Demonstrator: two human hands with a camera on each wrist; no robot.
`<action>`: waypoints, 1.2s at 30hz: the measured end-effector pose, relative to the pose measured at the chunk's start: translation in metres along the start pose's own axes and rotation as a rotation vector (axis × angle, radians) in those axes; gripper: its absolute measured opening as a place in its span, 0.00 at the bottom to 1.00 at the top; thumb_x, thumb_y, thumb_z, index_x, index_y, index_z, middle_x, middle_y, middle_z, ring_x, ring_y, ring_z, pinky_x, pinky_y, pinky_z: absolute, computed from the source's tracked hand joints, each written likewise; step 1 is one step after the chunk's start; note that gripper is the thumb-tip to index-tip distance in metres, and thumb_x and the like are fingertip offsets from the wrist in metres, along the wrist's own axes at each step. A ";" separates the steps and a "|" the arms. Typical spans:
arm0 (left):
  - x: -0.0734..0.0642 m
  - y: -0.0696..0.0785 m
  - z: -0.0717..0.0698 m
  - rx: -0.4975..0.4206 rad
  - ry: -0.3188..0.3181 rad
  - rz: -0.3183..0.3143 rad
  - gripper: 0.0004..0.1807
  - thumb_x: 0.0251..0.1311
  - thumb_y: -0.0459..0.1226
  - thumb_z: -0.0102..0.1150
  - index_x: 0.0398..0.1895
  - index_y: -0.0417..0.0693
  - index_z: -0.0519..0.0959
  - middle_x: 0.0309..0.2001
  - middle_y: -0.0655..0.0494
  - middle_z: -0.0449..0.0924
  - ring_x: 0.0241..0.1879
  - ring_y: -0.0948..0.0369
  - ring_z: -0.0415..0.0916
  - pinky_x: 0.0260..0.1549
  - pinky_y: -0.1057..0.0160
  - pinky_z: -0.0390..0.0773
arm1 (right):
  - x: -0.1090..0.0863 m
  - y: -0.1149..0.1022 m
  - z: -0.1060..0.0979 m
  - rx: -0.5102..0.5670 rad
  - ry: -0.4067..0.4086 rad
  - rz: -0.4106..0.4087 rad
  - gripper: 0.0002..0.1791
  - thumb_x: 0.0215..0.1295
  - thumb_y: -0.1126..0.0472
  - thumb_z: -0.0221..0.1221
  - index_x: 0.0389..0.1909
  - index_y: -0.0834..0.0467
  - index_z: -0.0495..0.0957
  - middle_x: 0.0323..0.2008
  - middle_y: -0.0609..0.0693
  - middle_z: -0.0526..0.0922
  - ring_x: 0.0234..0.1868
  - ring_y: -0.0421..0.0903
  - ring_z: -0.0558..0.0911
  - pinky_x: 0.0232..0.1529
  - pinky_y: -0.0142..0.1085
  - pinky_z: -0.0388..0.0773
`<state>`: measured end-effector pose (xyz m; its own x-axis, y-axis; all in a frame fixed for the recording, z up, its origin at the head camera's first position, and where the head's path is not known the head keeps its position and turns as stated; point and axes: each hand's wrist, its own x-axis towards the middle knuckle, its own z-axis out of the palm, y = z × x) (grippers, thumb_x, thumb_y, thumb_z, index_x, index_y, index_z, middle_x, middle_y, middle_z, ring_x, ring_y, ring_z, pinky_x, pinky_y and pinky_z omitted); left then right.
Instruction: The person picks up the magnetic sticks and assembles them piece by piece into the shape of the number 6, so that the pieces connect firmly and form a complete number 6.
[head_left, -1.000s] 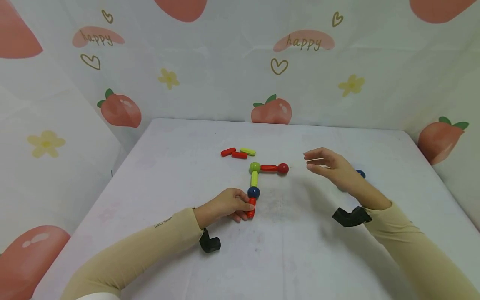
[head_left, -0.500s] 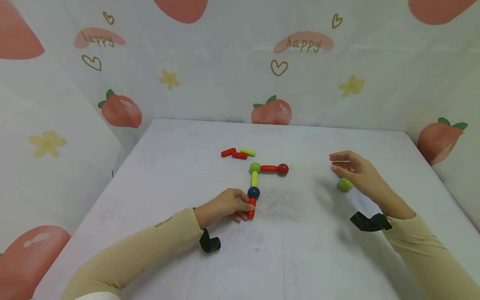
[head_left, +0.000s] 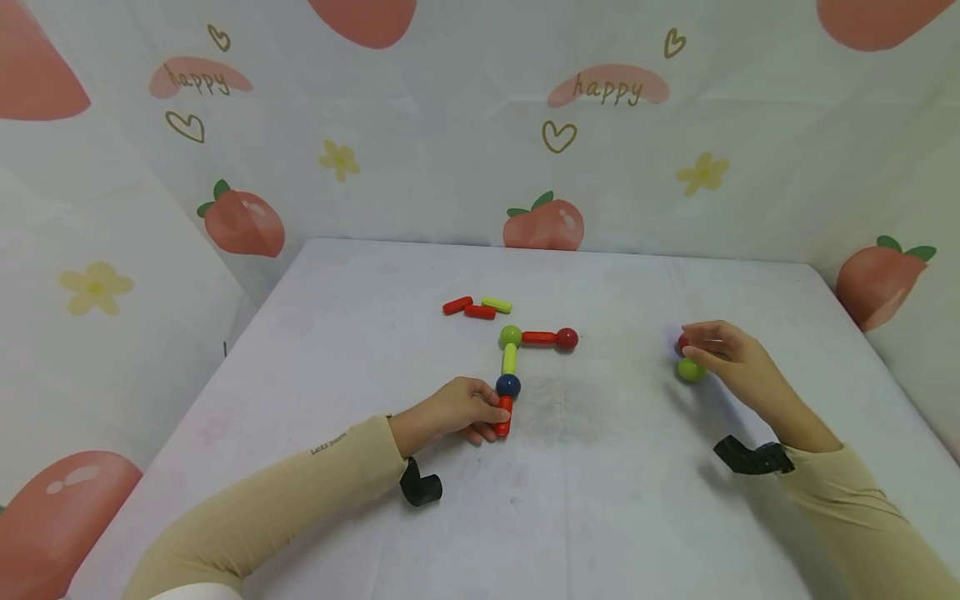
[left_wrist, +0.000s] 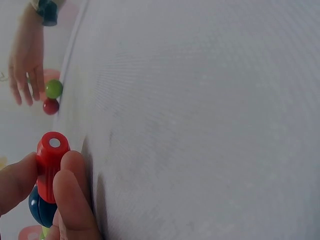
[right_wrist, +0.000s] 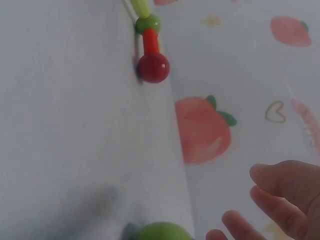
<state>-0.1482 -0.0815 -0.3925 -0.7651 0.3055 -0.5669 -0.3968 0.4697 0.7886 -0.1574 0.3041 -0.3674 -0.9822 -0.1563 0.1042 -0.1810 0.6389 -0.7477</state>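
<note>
My left hand (head_left: 459,408) pinches a red magnetic rod (left_wrist: 50,165) between thumb and fingers. The rod's far end joins a dark blue ball (head_left: 508,385). From there a yellow-green rod (head_left: 510,360) leads to a green ball (head_left: 511,336), then a second red rod (head_left: 538,338) runs right to a red ball (head_left: 567,338). At the right, my right hand (head_left: 735,362) hovers with fingers apart over a loose green ball (head_left: 691,370) and a loose red ball (left_wrist: 50,106). The fingertips partly cover that red ball in the head view; contact is unclear.
Two loose red rods (head_left: 480,312) and a yellow-green rod (head_left: 497,305) lie behind the joined pieces. The white table (head_left: 600,517) meets a printed cloth backdrop (head_left: 450,125) at its back edge. Black bands (head_left: 752,457) hang at both wrists.
My right hand has moved right, then lower, to the loose balls, and the green one has come into view. A blue ball seen behind that wrist is now hidden. My left hand stays still.
</note>
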 end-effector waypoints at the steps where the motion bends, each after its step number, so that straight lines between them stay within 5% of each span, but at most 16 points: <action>1: 0.000 0.000 0.000 -0.003 0.000 -0.001 0.13 0.60 0.35 0.64 0.44 0.39 0.74 0.29 0.51 0.83 0.21 0.63 0.79 0.22 0.69 0.78 | 0.000 0.002 0.000 0.007 -0.002 -0.001 0.22 0.69 0.56 0.57 0.57 0.66 0.71 0.44 0.29 0.75 0.42 0.17 0.71 0.41 0.14 0.66; 21: -0.001 0.001 0.001 0.004 0.008 -0.003 0.13 0.60 0.35 0.64 0.44 0.39 0.75 0.29 0.51 0.83 0.22 0.63 0.79 0.23 0.69 0.79 | -0.003 0.023 0.010 0.044 -0.025 -0.040 0.19 0.67 0.62 0.59 0.53 0.70 0.72 0.42 0.24 0.75 0.43 0.18 0.71 0.42 0.15 0.66; 26: -0.001 0.002 0.001 0.015 0.011 0.004 0.13 0.60 0.35 0.64 0.44 0.39 0.75 0.29 0.50 0.83 0.22 0.62 0.80 0.23 0.69 0.79 | -0.004 0.021 0.012 -0.015 -0.063 0.005 0.20 0.67 0.60 0.60 0.54 0.69 0.73 0.50 0.48 0.79 0.43 0.18 0.70 0.41 0.15 0.67; 29: 0.000 0.001 0.001 0.018 0.011 0.006 0.13 0.60 0.35 0.64 0.44 0.39 0.75 0.30 0.50 0.83 0.22 0.62 0.80 0.23 0.69 0.79 | -0.004 0.021 0.013 -0.042 -0.119 0.053 0.23 0.65 0.59 0.62 0.56 0.68 0.72 0.55 0.65 0.75 0.50 0.35 0.77 0.40 0.17 0.70; 33: 0.000 0.001 0.001 0.016 0.012 -0.002 0.13 0.60 0.35 0.64 0.43 0.39 0.75 0.29 0.50 0.83 0.21 0.62 0.79 0.22 0.70 0.79 | -0.002 0.022 0.015 -0.042 -0.182 0.080 0.27 0.62 0.61 0.64 0.59 0.68 0.70 0.59 0.71 0.72 0.57 0.65 0.75 0.41 0.17 0.71; 36: 0.001 0.001 0.001 0.015 0.012 -0.007 0.13 0.60 0.35 0.64 0.43 0.39 0.75 0.29 0.50 0.83 0.21 0.63 0.79 0.22 0.69 0.79 | -0.002 0.023 0.016 -0.050 -0.197 0.076 0.27 0.61 0.63 0.65 0.59 0.69 0.70 0.59 0.72 0.71 0.58 0.68 0.74 0.42 0.17 0.70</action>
<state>-0.1488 -0.0803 -0.3923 -0.7683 0.2927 -0.5692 -0.3944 0.4839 0.7812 -0.1588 0.3070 -0.3956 -0.9654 -0.2467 -0.0851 -0.1134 0.6905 -0.7144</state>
